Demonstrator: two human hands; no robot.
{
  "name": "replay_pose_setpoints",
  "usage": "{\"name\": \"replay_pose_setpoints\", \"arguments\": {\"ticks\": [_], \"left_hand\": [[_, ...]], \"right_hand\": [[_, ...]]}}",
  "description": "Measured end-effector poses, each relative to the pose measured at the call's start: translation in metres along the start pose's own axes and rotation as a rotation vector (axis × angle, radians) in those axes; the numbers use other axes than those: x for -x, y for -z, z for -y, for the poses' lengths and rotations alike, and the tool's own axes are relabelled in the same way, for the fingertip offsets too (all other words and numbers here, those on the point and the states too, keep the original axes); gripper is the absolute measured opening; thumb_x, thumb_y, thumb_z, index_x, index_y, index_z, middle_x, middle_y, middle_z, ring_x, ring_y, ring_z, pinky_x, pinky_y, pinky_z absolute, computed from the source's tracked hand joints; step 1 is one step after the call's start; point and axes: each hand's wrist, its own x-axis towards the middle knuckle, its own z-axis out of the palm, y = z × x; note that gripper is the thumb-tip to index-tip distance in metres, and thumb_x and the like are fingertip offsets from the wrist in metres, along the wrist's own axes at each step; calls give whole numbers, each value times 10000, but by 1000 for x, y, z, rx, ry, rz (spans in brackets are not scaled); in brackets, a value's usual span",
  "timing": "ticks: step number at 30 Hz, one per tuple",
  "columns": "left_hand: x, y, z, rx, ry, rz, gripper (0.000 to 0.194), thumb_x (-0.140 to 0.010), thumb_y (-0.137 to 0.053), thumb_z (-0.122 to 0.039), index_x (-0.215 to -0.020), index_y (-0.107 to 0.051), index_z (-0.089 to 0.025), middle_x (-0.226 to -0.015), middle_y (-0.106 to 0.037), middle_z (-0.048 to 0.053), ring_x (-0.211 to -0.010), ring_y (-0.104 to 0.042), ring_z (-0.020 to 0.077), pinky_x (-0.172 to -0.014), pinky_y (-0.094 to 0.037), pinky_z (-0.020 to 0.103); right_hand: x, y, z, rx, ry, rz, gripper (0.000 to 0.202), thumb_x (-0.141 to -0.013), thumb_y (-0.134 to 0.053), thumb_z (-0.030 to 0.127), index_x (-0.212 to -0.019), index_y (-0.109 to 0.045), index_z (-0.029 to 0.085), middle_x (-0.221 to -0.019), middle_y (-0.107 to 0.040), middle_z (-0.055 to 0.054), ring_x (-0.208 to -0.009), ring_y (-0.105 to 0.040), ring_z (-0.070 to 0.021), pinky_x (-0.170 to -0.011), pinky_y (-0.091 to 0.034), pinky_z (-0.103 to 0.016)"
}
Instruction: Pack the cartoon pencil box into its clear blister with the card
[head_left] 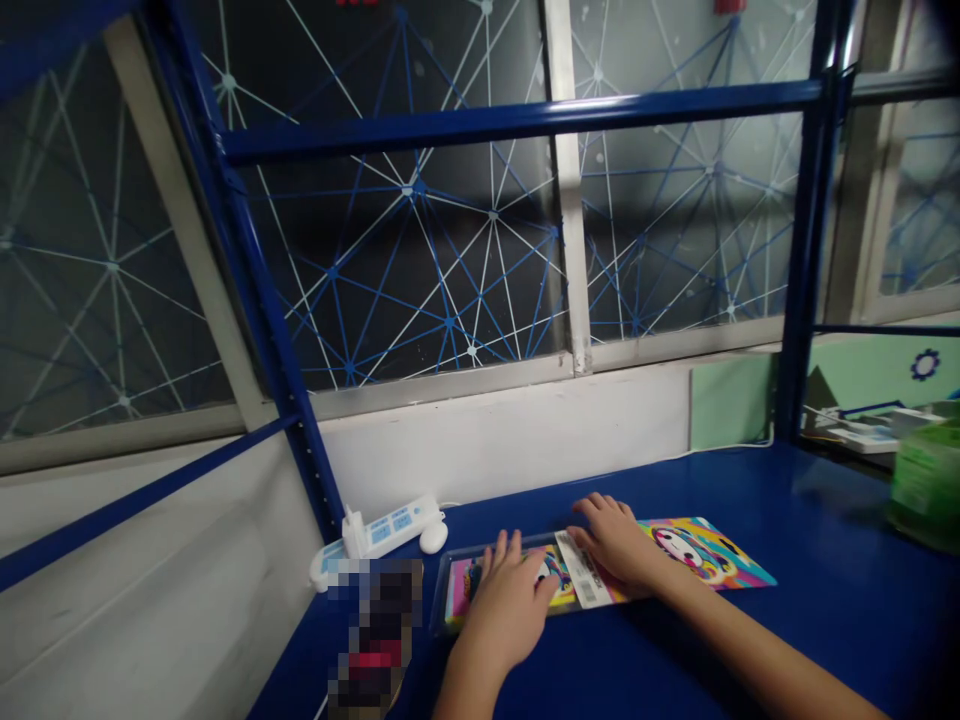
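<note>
On the blue table lies a clear plastic tray or sleeve (441,600) with colourful printed pieces in it. My left hand (510,597) rests on its left part, fingers spread. My right hand (616,540) lies with fingers apart over the middle, beside a white strip with a printed label (583,572). To the right, a colourful cartoon card (705,553) sticks out from beneath my right hand and forearm. What lies directly under both palms is hidden.
A white power strip (394,527) with a small white rounded object (433,537) stands at the back left. A pixelated item (379,640) lies left of my left hand. A green container (928,480) is at the far right. Blue posts and a windowed wall rise behind the table (660,490).
</note>
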Motion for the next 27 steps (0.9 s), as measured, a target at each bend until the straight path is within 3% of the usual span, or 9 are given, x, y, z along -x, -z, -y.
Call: {"name": "replay_pose_setpoints", "arguments": {"ticks": [2,5,9,11,15,18,21,24,27], "left_hand": [[25,2,24,-43,132,-61,647,-971,-336,-556,-1513,-391,-206,-1639,-228,156,-1521,-121,368,-1216,-166,584],[61,-15,60,-130,332,-139,620,-959,-396,-533,-1503,-413,-237,-1632,-247,114,-1505,-165,391,-1179,-275,600],[83,-50,77,-47,209,-262,503,-990,-370,-450,-1426,-526,-255,-1583,-381,78,-1489,-219,376,-1173,-339,545],[83,-63,74,-6,175,-332,492,-974,-420,-457,-1392,-567,-244,-1553,-434,86,-1471,-267,398,-1150,-383,543],[75,-75,70,-47,157,-534,410,-916,-541,-424,-1240,-706,-233,-1469,-544,110,-1419,-370,453,-1103,-437,567],[74,-80,74,-1,120,-569,413,-866,-610,-461,-1217,-720,-273,-1450,-571,89,-1405,-391,466,-1082,-447,599],[76,-83,77,173,119,-663,408,-891,-563,-455,-1211,-715,-253,-1469,-548,107,-1418,-407,396,-1116,-423,554],[76,-82,76,373,153,-805,421,-942,-467,-447,-1237,-656,-212,-1484,-506,132,-1394,-456,308,-1148,-392,508],[74,-78,77,508,191,-891,420,-974,-393,-463,-1243,-599,-215,-1451,-516,140,-1376,-469,281,-1166,-356,520]], "right_hand": [[26,11,-2,-40,76,27,339,-1002,-483,372,-1258,-623,198,-1278,-649,-134,-1168,-600,-282,-1033,-442,-473],[68,17,-5,-139,135,121,522,-970,-494,543,-1387,-569,239,-1475,-542,-119,-1333,-518,-296,-1120,-401,-446],[99,9,5,-135,47,230,819,-914,-479,677,-1534,-368,153,-1622,-271,-121,-1498,-233,-335,-1229,-207,-509],[99,4,15,-96,-1,230,853,-911,-481,672,-1532,-346,102,-1617,-240,-144,-1499,-203,-340,-1228,-194,-510],[83,-1,48,-64,-42,239,788,-926,-491,606,-1487,-424,56,-1571,-318,-192,-1472,-268,-351,-1214,-227,-498],[74,-6,86,-34,3,287,834,-877,-573,577,-1483,-418,26,-1565,-301,-223,-1472,-237,-391,-1209,-214,-533],[65,-20,127,-22,79,327,891,-845,-610,526,-1504,-353,-17,-1578,-227,-268,-1475,-176,-442,-1195,-194,-586],[48,-46,164,-57,177,311,722,-907,-522,356,-1495,-368,-34,-1561,-252,-303,-1461,-199,-476,-1154,-206,-664],[30,-66,188,-100,226,321,611,-912,-492,236,-1479,-428,17,-1536,-312,-292,-1426,-299,-490,-1072,-278,-736]]}}
